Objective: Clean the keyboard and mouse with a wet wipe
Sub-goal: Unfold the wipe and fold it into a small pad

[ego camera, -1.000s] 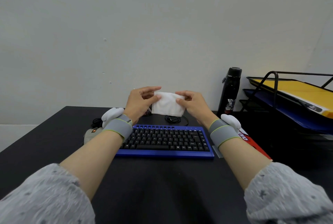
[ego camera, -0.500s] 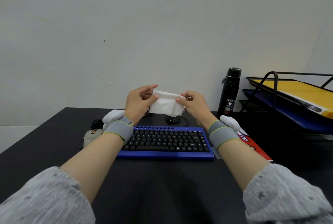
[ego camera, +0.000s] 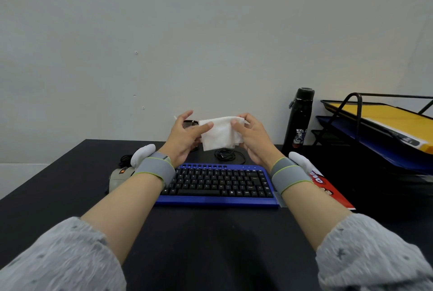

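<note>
A white wet wipe (ego camera: 220, 133) hangs in the air above the far edge of the keyboard. My left hand (ego camera: 185, 137) pinches its left edge between thumb and fingers. My right hand (ego camera: 254, 137) pinches its right upper corner. The blue keyboard (ego camera: 218, 183) with black keys lies on the black table below my wrists. A grey mouse (ego camera: 118, 177) with an orange mark sits left of the keyboard, partly hidden by my left wrist band.
A black bottle (ego camera: 300, 122) stands at the back right by the wall. A black wire paper tray (ego camera: 375, 126) with yellow and blue folders fills the right side. A red packet (ego camera: 328, 190) lies right of the keyboard. A coiled black cable (ego camera: 228, 156) lies behind the keyboard.
Both hands have stayed raised over the keyboard and kept working the wipe; it now hangs lower and more spread out between them.
</note>
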The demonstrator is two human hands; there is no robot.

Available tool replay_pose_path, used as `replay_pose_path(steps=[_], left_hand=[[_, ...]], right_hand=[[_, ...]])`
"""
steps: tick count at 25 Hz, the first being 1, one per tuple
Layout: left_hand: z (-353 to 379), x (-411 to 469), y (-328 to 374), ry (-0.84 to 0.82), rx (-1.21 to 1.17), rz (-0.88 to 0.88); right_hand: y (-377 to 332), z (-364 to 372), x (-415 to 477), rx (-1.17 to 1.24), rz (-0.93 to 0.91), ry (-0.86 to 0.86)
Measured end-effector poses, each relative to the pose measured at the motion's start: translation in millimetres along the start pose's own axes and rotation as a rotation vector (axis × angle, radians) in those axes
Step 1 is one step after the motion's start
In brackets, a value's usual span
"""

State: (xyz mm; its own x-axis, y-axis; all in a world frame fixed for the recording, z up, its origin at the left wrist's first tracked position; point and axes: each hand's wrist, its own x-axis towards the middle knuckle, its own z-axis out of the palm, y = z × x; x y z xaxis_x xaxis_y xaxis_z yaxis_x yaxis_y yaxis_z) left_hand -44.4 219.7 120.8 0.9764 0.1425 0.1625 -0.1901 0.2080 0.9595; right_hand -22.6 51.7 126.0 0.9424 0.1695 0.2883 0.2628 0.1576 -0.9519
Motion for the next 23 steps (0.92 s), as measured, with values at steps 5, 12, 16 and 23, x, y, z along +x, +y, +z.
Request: replay_pose_path(steps=[5, 12, 16, 23], left_hand=[[0, 1, -3, -0.025, 0.076, -0.058], [1, 3, -5, 0.103, 0.020, 0.082], [7, -1, -8, 0.111, 0.183, 0.258], [13, -2, -5, 0.081, 0.360, 0.356]], right_hand=[[2, 1, -3, -0.014, -0.017, -0.033], [2, 2, 0, -0.009, -0.005, -0.029], [4, 4, -1, -0.021, 0.073, -0.090], [5, 3, -2, -0.026, 0.128, -0.169]])
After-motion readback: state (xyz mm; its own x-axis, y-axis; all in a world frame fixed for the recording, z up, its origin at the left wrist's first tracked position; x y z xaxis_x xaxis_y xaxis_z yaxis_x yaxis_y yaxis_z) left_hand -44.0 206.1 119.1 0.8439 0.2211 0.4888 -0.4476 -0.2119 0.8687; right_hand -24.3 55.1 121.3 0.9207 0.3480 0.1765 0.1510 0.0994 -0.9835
